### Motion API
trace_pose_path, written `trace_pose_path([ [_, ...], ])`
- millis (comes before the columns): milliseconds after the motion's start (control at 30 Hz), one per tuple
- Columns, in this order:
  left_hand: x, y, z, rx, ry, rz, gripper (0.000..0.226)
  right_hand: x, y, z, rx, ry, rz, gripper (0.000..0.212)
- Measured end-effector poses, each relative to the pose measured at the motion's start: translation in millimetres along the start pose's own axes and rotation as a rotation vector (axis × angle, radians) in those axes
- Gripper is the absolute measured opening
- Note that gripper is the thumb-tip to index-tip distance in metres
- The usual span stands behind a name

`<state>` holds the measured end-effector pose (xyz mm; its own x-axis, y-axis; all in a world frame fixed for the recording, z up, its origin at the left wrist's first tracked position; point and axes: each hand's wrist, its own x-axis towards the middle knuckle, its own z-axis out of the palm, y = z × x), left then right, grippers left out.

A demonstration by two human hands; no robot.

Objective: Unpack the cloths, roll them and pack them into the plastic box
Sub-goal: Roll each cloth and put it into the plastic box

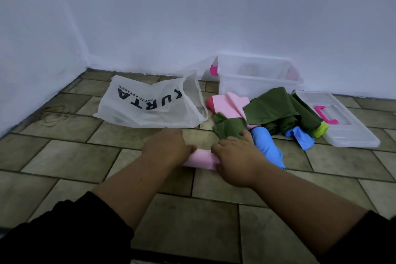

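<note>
A pink cloth (pixel 201 159) lies rolled up on the tiled floor in front of me. My left hand (pixel 169 146) presses on its left part and my right hand (pixel 233 156) on its right part, fingers curled over the roll. Behind the hands lies a heap of loose cloths: dark green (pixel 278 107), pale pink (pixel 229 103), blue (pixel 265 146) and a lime green bit (pixel 321 129). The clear plastic box (pixel 257 83) stands open against the wall. An empty white bag (pixel 147 103) with black letters lies to the left.
The box's clear lid (pixel 351 133) with a pink handle lies flat on the floor at the right. White walls meet in a corner at the back left. Tiled floor (pixel 64 156) stretches to the left and near me.
</note>
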<state>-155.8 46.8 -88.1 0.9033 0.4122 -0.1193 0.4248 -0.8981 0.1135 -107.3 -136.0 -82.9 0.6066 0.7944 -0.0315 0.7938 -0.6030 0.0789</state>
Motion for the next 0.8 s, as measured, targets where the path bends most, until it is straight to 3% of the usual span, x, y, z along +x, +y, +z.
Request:
trace_pose_path([
  [100,-5,11,3,-0.341,-0.142,-0.135,0.066,9,-1,-5,-0.016,-0.049,0.023,0.011],
  [200,-9,33,6,-0.656,-0.214,-0.248,0.069,12,-3,-12,0.029,-0.117,0.054,0.019],
  [267,-8,44,8,-0.783,-0.176,-0.302,0.069,11,-5,-13,0.132,-0.130,0.100,0.032],
  [467,-5,56,12,-1.075,0.023,-0.263,0.065,9,-2,-15,0.419,-0.083,0.245,0.018],
  [633,14,62,-5,-1.400,0.000,-0.235,0.047,11,25,-40,1.012,-0.111,0.414,0.031],
  [733,41,80,-30,-1.493,-0.085,-0.183,0.044,26,51,-49,1.589,-0.165,0.527,0.023],
  [800,66,95,-48,-1.467,-0.075,-0.123,0.051,41,71,-57,1.793,-0.138,0.512,0.019],
])
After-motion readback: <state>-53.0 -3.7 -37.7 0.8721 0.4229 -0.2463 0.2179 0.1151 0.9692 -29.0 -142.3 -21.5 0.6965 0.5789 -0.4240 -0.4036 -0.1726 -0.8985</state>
